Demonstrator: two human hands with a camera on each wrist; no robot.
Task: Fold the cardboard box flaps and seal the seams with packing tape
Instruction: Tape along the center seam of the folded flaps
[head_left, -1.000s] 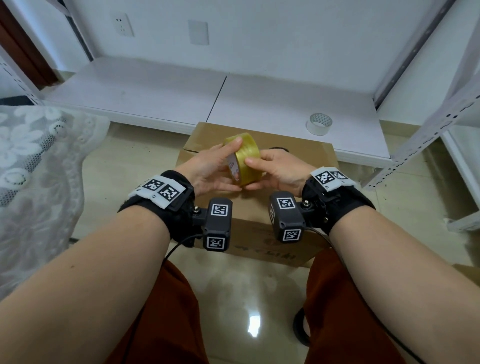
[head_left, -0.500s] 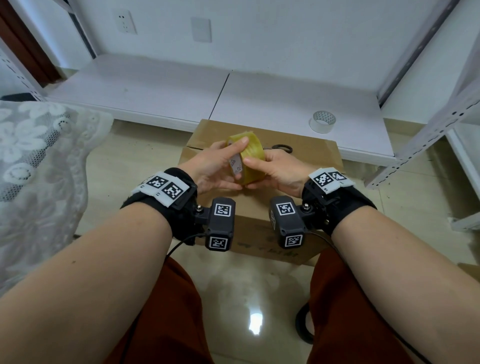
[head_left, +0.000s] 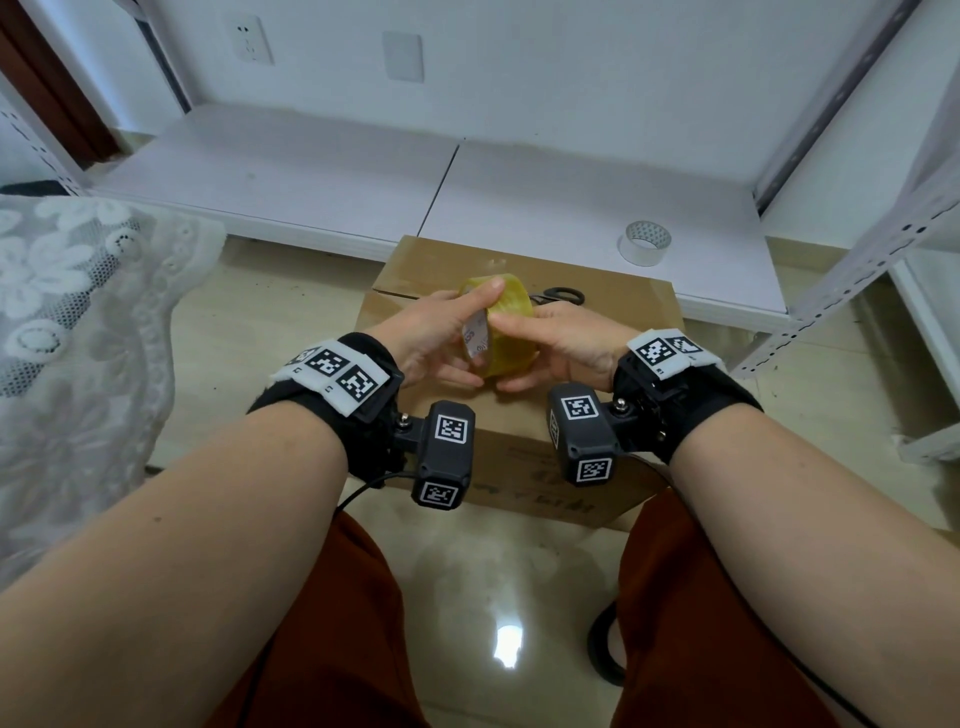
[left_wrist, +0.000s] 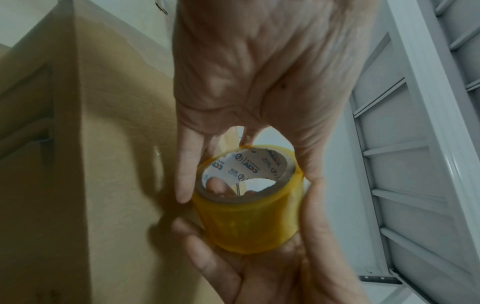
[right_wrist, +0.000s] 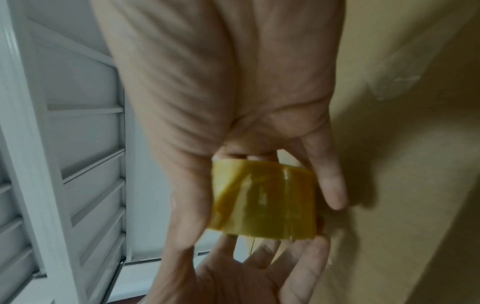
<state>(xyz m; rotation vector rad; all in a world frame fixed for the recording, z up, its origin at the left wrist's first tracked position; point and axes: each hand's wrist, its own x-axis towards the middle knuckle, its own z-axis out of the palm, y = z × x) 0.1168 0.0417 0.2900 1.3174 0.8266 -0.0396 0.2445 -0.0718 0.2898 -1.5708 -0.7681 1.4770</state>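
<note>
Both hands, left hand (head_left: 434, 338) and right hand (head_left: 558, 345), are clamped round the yellow tape roll (head_left: 506, 332) just above the closed cardboard box (head_left: 613, 306), roll axis running hand to hand, so I'd guess they're hunting for the loose end.

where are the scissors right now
In the head view the scissors lie on top of the cardboard box, toward its far right, just behind the yellow tape roll and the right hand.
</note>
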